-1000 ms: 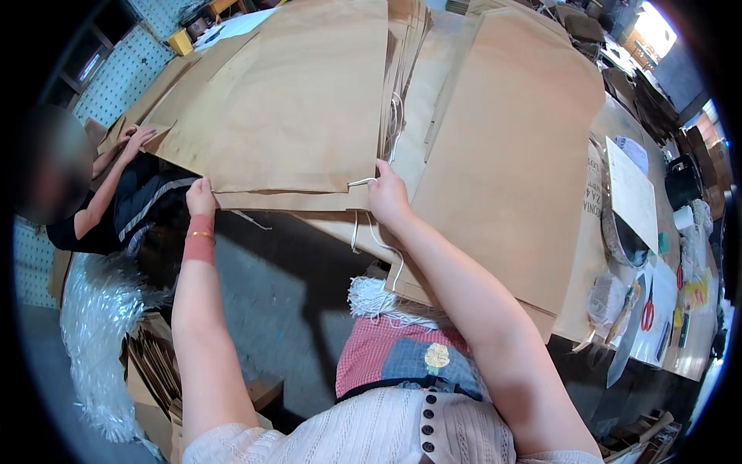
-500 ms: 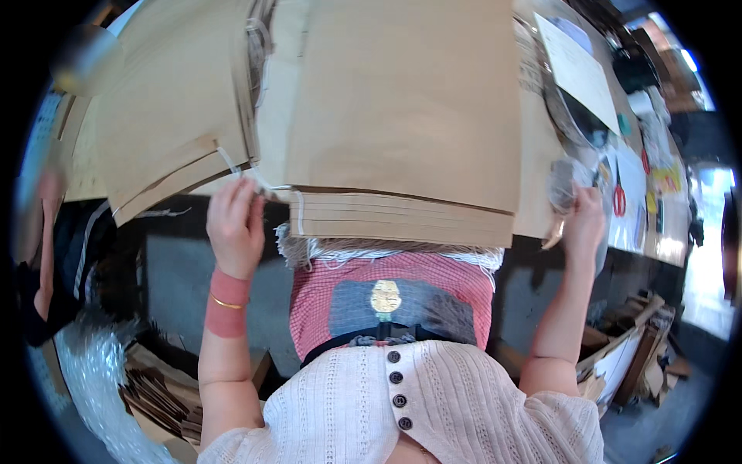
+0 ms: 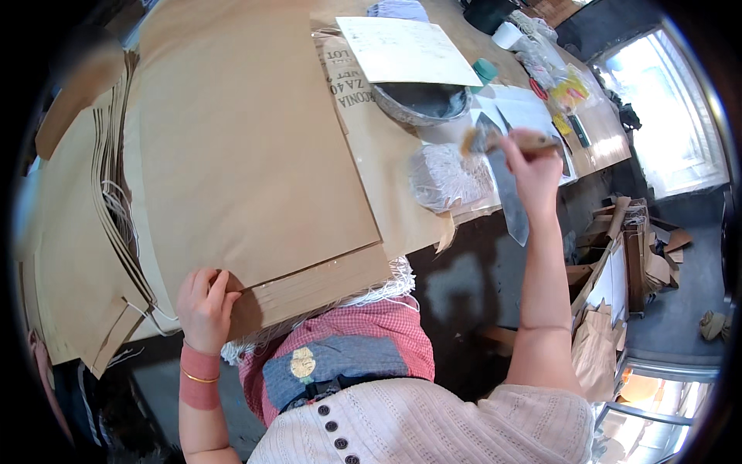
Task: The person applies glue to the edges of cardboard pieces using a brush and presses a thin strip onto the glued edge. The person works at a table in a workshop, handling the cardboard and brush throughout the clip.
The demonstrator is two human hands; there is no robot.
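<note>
A stack of brown paper sheets (image 3: 255, 147) lies before me, its near edges fanned in narrow steps. My left hand (image 3: 205, 309) is at the stack's near left corner, its fingers curled closed against the edge. A white cord (image 3: 162, 319) lies beside that hand. My right hand (image 3: 536, 166) is raised over the table's right side, closed round the wooden handle of a brush (image 3: 483, 141); its bristles point left. Under the brush sits a plastic-wrapped bundle of white cords (image 3: 450, 178). Behind it stands a dark bowl (image 3: 425, 104), partly covered by a white sheet (image 3: 406, 50).
More brown paper (image 3: 77, 216) with white cords lies on the left. A green-capped container (image 3: 485, 71), red-handled scissors (image 3: 537, 89) and plastic bags (image 3: 541, 58) are at the far right. Cardboard pieces (image 3: 634, 247) are piled to the right, beyond the table edge.
The view has turned to the right. My left hand has gone from pinching white cord to the stack's corner. My right hand has lifted the brush from the table's near edge toward the bowl.
</note>
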